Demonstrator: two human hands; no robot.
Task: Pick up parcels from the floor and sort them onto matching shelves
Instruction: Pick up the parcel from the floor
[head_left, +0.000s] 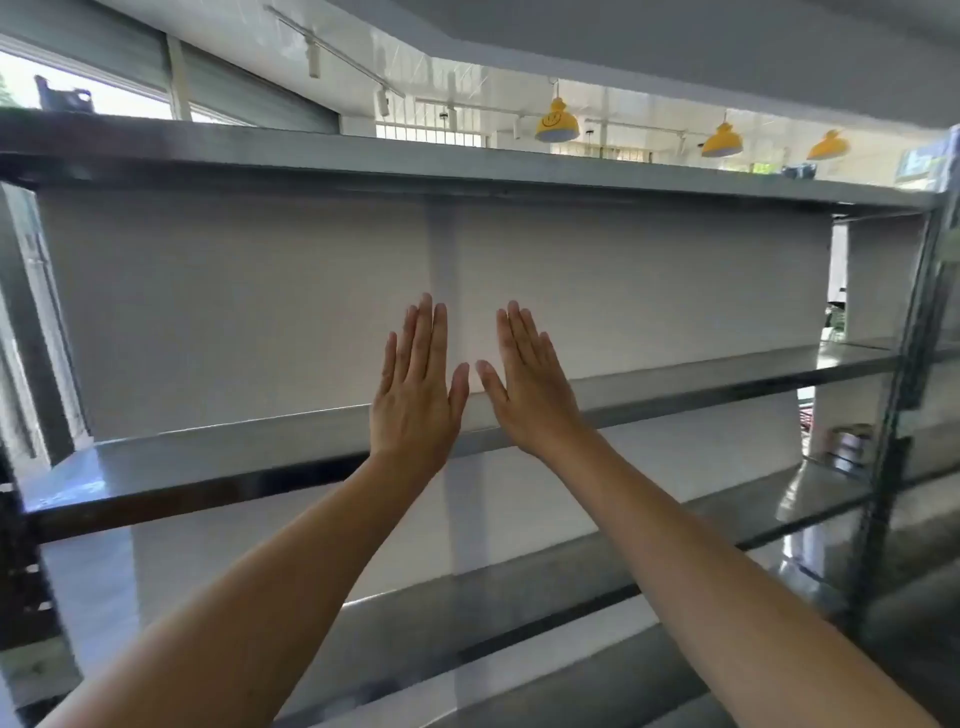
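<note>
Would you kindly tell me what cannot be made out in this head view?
- Parcels and floor: outside the frame, below its bottom edge.
- Shelf labels: none legible on the metal shelves.
- Left hand and right hand: backs face the camera, palms hidden.
- Cans at right: too blurred to identify.
- Dark object on top: backlit.

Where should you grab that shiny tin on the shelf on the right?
Probably take the shiny tin around its round side, reaching in from the open front of its shelf with the empty right hand. It looks upright, with a white panel behind it, though it is blurry.
</note>
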